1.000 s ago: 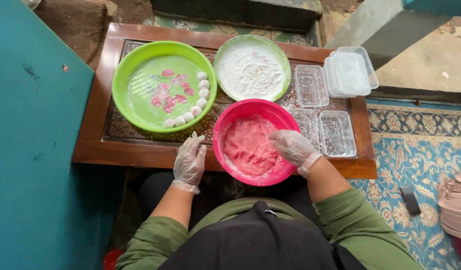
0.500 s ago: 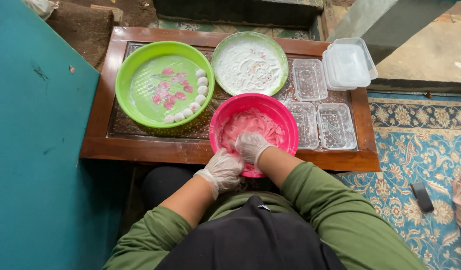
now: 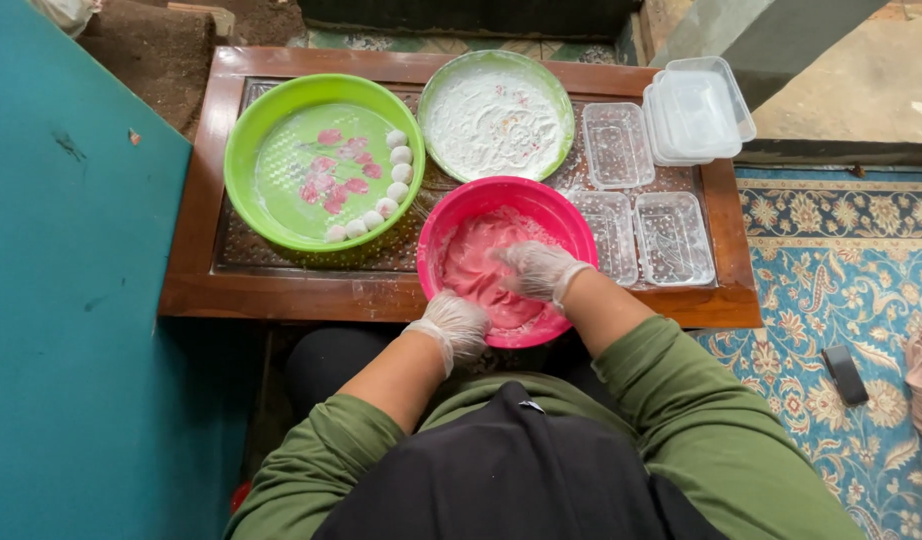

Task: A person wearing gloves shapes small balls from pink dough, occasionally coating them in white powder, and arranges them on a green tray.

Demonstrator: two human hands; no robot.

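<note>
- Pink dough [image 3: 481, 268] fills a pink plastic bowl [image 3: 571, 215] at the near edge of a low wooden tabletop [image 3: 196, 225], directly in front of a seated person in green sleeves and a dark apron.
- Right hand [image 3: 536, 270], in a thin clear glove, rests inside the bowl with its fingers spread flat on the dough, clamped on nothing.
- Left hand [image 3: 451, 325], also gloved, curls over the bowl's near rim, gripping it at the tabletop's front edge.
- To the left of the pink bowl, just beside it, sits a bright green basin [image 3: 256, 150]; small white dough balls [image 3: 396, 170] line its right-hand inner edge in a curved row, with flat pink pieces [image 3: 333, 180] lying near its middle.
- Behind the pink bowl stands a second, smaller green bowl [image 3: 561, 95] coated inside with white flour [image 3: 491, 120].
- Clear plastic containers [image 3: 671, 238] lie open on the right side of the tabletop, two close to the pink bowl and one farther back, and a stack of clear lids [image 3: 696, 108] sits at the far right corner.
- A patterned blue rug [image 3: 831, 260] covers the floor to the right, with a small dark object [image 3: 843, 373] lying on it; a teal panel [image 3: 71, 300] fills the left side.
</note>
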